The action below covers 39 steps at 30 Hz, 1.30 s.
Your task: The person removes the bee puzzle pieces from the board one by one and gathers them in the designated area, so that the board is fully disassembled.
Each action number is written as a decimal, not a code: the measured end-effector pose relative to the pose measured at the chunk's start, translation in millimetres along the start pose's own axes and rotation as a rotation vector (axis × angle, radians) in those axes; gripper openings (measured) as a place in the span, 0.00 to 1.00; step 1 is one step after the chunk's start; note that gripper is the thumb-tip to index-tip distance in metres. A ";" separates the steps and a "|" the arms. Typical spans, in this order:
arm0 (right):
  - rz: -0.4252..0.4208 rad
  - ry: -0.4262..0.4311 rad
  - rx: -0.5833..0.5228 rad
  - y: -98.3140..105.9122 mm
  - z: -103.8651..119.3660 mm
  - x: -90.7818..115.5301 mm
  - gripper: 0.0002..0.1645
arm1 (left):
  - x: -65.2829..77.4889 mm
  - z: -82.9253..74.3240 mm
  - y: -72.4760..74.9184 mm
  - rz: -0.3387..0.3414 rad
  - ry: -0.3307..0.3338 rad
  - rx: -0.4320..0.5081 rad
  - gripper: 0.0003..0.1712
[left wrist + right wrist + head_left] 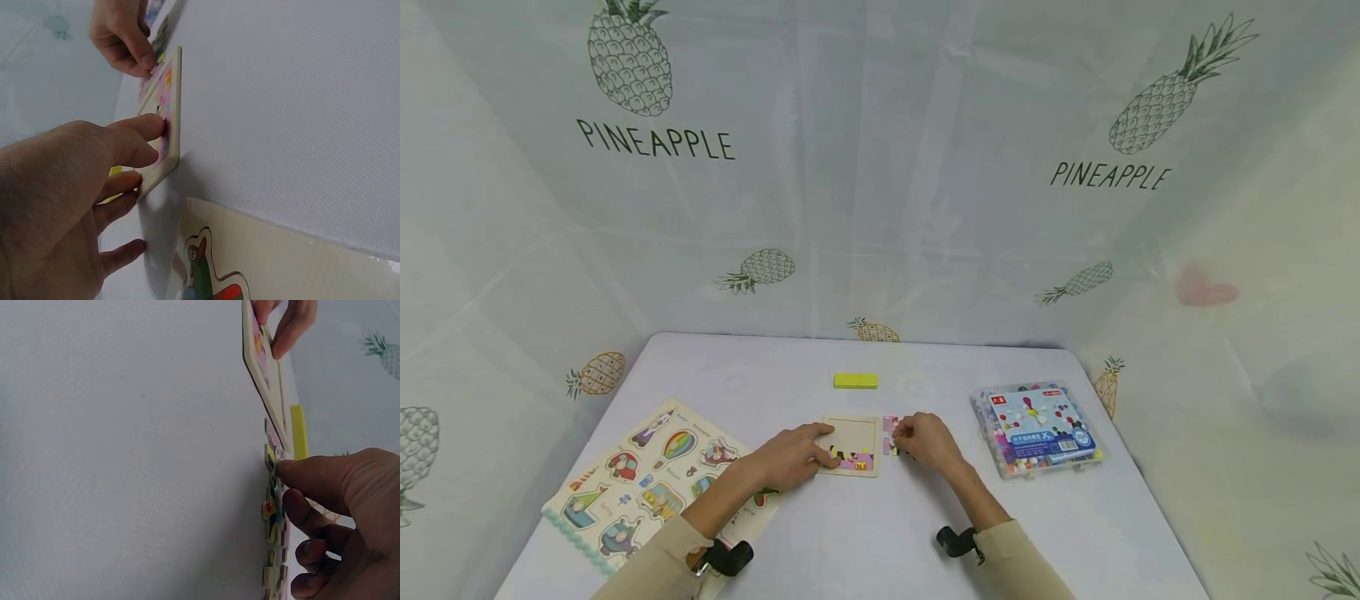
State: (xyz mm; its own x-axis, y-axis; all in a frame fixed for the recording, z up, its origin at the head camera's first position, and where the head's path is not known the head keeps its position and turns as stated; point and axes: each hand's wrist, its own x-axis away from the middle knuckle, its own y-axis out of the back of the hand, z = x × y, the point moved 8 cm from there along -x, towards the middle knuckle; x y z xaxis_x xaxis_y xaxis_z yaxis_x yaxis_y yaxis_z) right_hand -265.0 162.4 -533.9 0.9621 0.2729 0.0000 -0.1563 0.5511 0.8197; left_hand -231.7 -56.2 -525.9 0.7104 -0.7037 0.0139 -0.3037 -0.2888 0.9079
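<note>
A square wooden puzzle tray lies mid-table, with pink, yellow and black pieces along its near side. My left hand reaches over its left side. Its thumb presses on the fitted pieces, and the other fingers spread over the tray's edge, as the left wrist view shows. Just right of the tray lie loose jigsaw pieces, partly covered by my right hand. Thumb and curled index finger of that hand pinch at a puzzle piece low over the table; the fingers hide part of it.
A yellow block lies behind the tray. At left, partly beneath my left forearm, is a large wooden picture board. A clear plastic case of colourful parts stands at right. A pineapple-print curtain hangs behind the table.
</note>
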 end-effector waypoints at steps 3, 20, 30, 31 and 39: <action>-0.003 -0.023 -0.003 0.4 -0.6 0.5 0.05 | 0.0 -0.2 0.3 -0.017 0.004 -0.028 0.18; 0.116 0.189 0.184 -29.8 41.3 11.7 0.20 | -7.5 -6.4 -4.3 -0.076 -0.052 -0.046 0.13; 0.134 0.190 0.137 -32.0 40.7 12.9 0.20 | -6.2 -7.9 -3.7 -0.061 -0.061 -0.070 0.15; 0.137 0.188 0.130 -32.6 40.6 12.7 0.20 | -6.5 -8.4 -4.3 -0.059 -0.065 -0.091 0.16; 0.132 0.178 0.068 -32.9 41.1 10.4 0.17 | -8.2 -11.2 -3.3 -0.032 -0.054 -0.130 0.21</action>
State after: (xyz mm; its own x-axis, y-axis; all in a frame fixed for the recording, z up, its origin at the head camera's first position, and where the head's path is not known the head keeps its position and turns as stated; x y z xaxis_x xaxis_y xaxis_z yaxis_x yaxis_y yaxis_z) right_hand -240.7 114.7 -537.3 0.8788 0.4771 0.0134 -0.2565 0.4485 0.8562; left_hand -229.4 -42.2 -524.3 0.6822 -0.7303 -0.0353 -0.1940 -0.2273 0.9543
